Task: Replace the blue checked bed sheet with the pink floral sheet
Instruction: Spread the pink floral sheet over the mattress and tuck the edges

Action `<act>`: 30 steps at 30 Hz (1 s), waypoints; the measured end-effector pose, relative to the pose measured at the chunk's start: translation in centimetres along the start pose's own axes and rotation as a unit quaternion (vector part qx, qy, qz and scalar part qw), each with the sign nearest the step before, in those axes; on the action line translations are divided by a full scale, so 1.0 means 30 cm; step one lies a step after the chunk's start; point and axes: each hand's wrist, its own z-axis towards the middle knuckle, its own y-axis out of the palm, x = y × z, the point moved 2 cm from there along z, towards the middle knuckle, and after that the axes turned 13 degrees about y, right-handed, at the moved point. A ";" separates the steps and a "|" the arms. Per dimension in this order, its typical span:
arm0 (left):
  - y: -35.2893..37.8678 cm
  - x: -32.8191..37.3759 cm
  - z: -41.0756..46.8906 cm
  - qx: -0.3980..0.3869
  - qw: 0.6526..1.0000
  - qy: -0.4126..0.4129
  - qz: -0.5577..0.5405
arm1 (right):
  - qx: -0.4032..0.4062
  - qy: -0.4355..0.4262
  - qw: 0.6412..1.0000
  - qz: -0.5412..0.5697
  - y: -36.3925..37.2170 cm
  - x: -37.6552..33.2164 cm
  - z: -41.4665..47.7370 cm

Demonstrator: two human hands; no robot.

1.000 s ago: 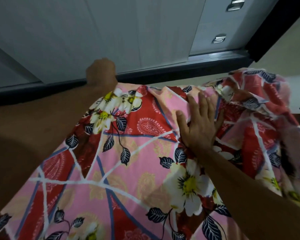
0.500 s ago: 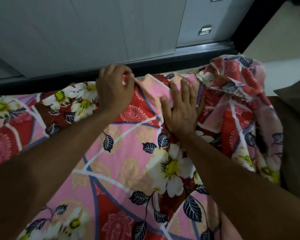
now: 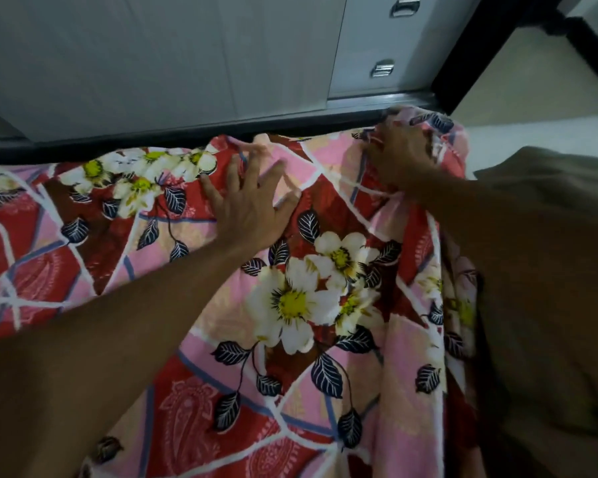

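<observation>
Hands first, left to right: the left hand (image 3: 252, 205) lies palm down on the sheet (image 3: 221, 322), its fingers (image 3: 237, 174) straight and spread, pressing the cloth flat near its far edge and gripping nothing. Its forearm reaches in from the lower left across the print. That sheet, pink and red with white flowers, dark leaves and pale crossing lines, is spread over the bed and covers almost all of the lower view. It reaches from the left edge to a hanging fold on the right, and its far edge lies along a dark rail (image 3: 187, 132). Behind the rail stand grey cabinet doors (image 3: 152, 56) with two metal handles (image 3: 382, 69) on the right-hand door. Further right, the right hand (image 3: 401, 157) is at the far right corner of the sheet, back of the hand up, fingers curled into a bunched wad of the cloth just beside the end of the rail. How deep the fingertips go into the fold cannot be told. Right of the hanging fold is an olive-brown cloth (image 3: 549, 270), with pale floor (image 3: 532, 81) beyond it.
</observation>
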 end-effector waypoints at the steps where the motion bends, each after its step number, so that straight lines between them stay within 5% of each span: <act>1: 0.000 0.003 0.025 -0.008 1.000 0.000 0.005 | 0.001 -0.008 1.000 -0.023 -0.025 0.009 0.025; 6: -0.016 0.008 0.120 -0.022 0.999 -0.019 -0.031 | -0.023 -0.035 0.996 -0.075 -0.103 0.050 0.112; 9: -0.046 0.028 0.153 0.050 0.995 -0.014 -0.089 | 0.016 -0.073 0.989 -0.129 -0.145 0.055 0.147; 13: -0.014 0.099 0.211 0.040 0.997 0.048 -0.047 | 0.076 0.005 0.990 -0.118 -0.225 0.124 0.239; 17: 0.050 0.123 0.278 0.023 0.999 0.025 0.012 | 0.044 0.046 0.991 -0.121 -0.150 0.219 0.252; 23: 0.052 0.127 0.334 -0.009 0.998 0.002 0.069 | 0.081 0.101 0.989 -0.071 -0.100 0.198 0.193; 30: 0.038 0.135 0.334 -0.022 0.999 -0.017 0.032 | 0.156 0.017 0.978 0.137 -0.129 -0.019 -0.253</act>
